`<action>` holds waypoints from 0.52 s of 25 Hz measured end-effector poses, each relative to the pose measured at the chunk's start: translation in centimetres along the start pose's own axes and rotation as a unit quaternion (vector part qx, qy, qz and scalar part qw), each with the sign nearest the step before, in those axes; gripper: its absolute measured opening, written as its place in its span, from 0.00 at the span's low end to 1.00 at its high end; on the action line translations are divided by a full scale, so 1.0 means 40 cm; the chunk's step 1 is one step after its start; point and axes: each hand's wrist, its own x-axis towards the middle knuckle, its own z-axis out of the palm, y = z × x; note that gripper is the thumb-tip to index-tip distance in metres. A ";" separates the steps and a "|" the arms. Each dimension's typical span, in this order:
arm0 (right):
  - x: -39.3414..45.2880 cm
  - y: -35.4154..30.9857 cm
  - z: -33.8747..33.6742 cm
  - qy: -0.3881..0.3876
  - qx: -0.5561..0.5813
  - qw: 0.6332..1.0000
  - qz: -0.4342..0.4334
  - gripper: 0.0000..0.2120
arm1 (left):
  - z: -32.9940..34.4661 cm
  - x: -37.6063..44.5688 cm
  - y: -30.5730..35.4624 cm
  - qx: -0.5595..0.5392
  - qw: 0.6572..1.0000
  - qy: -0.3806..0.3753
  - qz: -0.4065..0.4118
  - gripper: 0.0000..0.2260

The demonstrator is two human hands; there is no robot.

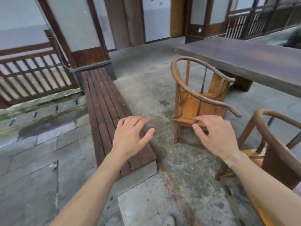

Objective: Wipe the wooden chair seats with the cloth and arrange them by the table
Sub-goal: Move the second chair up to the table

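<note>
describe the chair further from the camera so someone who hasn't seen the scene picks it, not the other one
Find the long dark table on the right. One wooden chair with a curved horseshoe back stands at its near edge, whole and upright ahead of the right hand. The other chair is cropped at the lower right.

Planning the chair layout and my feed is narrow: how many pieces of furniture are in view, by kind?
Chairs: 2, the far chair and the near chair
Table: 1
Bench: 1
Total: 4
No cloth in view.
</note>
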 end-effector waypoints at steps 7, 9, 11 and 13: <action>0.225 0.154 0.093 0.040 -0.034 0.994 0.097 0.20 | 0.198 0.371 -0.023 -0.036 0.994 -0.014 0.107 0.19; 0.253 0.198 0.086 0.056 -0.052 0.990 0.119 0.19 | 0.255 0.451 -0.003 -0.059 0.989 -0.024 0.137 0.19; 0.250 0.258 0.066 0.066 -0.086 0.981 0.159 0.19 | 0.325 0.534 0.042 -0.093 0.978 -0.035 0.184 0.19; 0.224 0.314 0.047 0.082 -0.119 0.967 0.210 0.19 | 0.396 0.612 0.106 -0.146 0.961 -0.055 0.229 0.19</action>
